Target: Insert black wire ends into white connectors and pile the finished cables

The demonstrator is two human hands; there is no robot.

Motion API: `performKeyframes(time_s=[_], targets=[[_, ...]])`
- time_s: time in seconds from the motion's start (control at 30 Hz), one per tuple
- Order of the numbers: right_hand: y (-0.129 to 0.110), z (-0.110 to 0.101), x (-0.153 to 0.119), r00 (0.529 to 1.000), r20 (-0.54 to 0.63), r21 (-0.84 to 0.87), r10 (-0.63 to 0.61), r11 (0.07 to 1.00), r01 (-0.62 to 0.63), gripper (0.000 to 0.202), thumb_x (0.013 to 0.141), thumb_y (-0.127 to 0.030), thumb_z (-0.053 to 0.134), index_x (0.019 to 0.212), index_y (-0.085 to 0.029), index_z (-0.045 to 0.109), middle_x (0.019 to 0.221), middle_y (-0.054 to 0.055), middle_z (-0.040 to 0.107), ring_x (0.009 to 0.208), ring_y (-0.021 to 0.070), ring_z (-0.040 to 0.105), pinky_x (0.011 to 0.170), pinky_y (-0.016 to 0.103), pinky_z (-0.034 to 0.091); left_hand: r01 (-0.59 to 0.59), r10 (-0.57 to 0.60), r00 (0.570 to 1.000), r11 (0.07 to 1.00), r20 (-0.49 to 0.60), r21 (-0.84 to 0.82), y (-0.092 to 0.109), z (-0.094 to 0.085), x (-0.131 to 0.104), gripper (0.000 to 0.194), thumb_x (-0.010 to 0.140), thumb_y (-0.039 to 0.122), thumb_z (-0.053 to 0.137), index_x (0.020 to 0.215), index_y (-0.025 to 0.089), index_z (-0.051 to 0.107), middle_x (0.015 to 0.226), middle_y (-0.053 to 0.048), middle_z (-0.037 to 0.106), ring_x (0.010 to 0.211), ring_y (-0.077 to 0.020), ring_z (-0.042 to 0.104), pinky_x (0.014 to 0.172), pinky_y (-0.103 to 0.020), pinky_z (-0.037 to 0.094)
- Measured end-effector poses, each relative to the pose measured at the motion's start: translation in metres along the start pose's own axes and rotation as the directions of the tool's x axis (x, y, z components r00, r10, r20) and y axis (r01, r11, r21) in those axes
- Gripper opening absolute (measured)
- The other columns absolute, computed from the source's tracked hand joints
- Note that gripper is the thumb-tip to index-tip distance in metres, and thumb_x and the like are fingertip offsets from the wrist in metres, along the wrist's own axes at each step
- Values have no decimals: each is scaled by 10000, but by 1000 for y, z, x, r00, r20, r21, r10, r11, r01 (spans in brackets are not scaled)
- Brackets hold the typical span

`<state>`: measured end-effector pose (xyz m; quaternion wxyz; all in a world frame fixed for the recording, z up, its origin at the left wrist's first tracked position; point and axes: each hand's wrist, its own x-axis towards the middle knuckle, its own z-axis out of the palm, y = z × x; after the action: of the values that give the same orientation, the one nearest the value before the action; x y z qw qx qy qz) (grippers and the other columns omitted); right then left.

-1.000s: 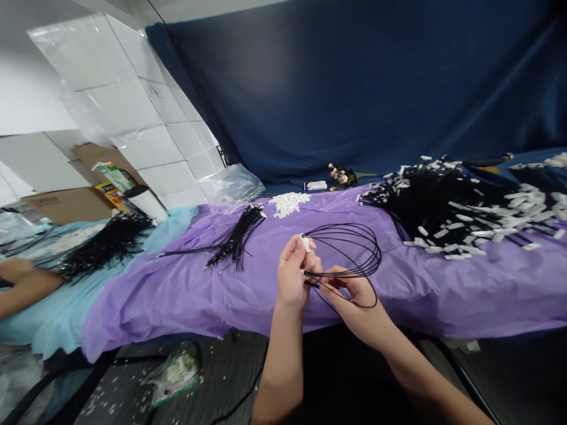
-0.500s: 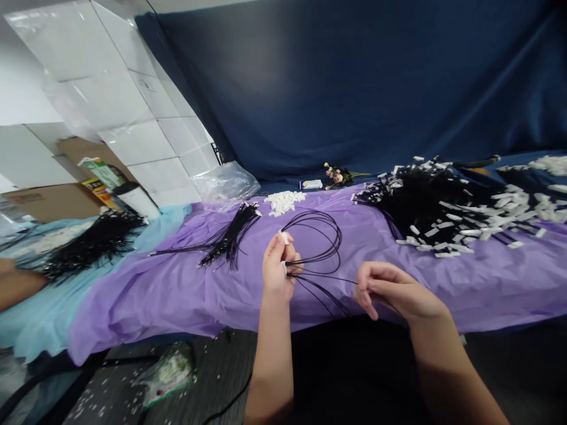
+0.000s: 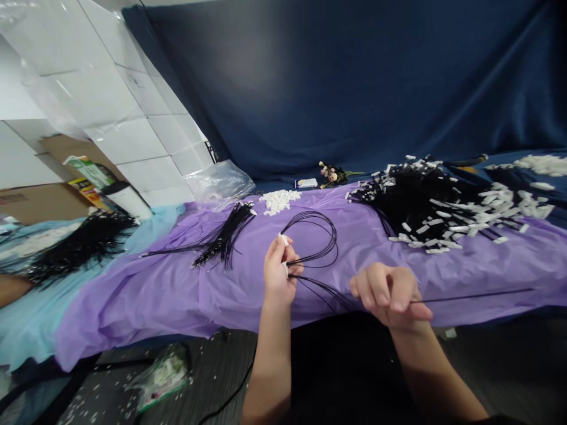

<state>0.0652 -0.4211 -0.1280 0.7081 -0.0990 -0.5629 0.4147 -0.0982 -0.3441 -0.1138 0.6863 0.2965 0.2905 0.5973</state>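
Observation:
My left hand [image 3: 280,271] is closed on thin black cords [image 3: 333,236] with white plastic end pieces. The cords bend in a loop to the right of that hand, and some loose ends trail below the loop. To the right, my right hand [image 3: 384,294] has its fingers curled, and a single straight black cord [image 3: 481,296] sticks out of them to the right. Behind my left hand, a pile of small white pieces [image 3: 279,202] lies on the purple cloth [image 3: 163,301]. Left of that pile rests a bundle of black cords [image 3: 225,236].
A large heap of black cords with white ends [image 3: 434,203] covers the right of the table. Artificial flowers [image 3: 332,173] lie at the back by a blue curtain [image 3: 336,82]. Another person's arm [image 3: 13,289] reaches in at the left, near more cords [image 3: 82,242].
My right hand has turned over, and a cord now extends rightward from its fingers. Before, a thin cord ran between it and the left-hand bundle. My left hand has kept its hold.

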Motion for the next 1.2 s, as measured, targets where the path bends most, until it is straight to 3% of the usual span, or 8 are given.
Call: performKeyframes(time_s=[0.07,0.1,0.23,0.33,0.47,0.73,1.2], targets=[[-6,10,-4,997,53,83,52,995,-57,135,796,-527,692,854,-405,696,454,-103,415,286,47,367,385,198,367,-3,2,1000,1000,21,28,-2,3,-4,286,803,410,681,779,172,525,483,100,286,361,-22,224,356,-124,203],[-10,15,-5,995,48,76,82,993,-86,144,804,-485,703,938,-432,691,463,-110,434,262,37,328,350,186,324,-5,3,999,999,36,43,-4,4,-5,289,809,414,675,769,173,520,481,99,283,362,-23,220,354,-126,201],[-20,33,-4,988,-131,-204,77,973,-103,84,834,-286,706,907,-316,732,592,-33,545,418,78,459,389,212,345,-6,-4,990,998,138,66,-7,6,-10,309,820,434,660,739,174,514,475,98,252,362,-28,199,350,-131,194],[-19,41,1,951,-310,-505,3,847,-167,34,822,-216,694,823,-228,725,620,-4,545,532,110,477,454,243,351,13,-24,976,999,214,53,-7,6,-13,311,825,437,651,731,170,525,470,101,220,362,-28,168,347,-132,182],[-12,42,5,934,-333,-740,-129,649,-174,68,814,-184,681,747,-197,675,595,-28,462,525,97,391,468,251,302,44,-57,954,998,296,48,-5,5,-18,305,838,431,633,725,173,516,474,97,214,378,-30,147,348,-125,180],[-14,41,4,926,-360,-756,-118,618,-215,116,807,-174,659,696,-195,630,569,-55,371,499,80,333,468,248,272,11,-24,942,999,336,39,-1,5,-23,292,867,414,596,717,175,519,485,90,202,386,-35,155,349,-127,190],[-15,40,4,932,-352,-764,-80,600,-237,114,820,-201,654,706,-188,645,583,-42,429,511,85,349,469,246,283,-49,23,929,997,371,61,0,4,-24,268,885,407,575,752,176,542,496,91,190,391,-34,152,355,-124,192]])
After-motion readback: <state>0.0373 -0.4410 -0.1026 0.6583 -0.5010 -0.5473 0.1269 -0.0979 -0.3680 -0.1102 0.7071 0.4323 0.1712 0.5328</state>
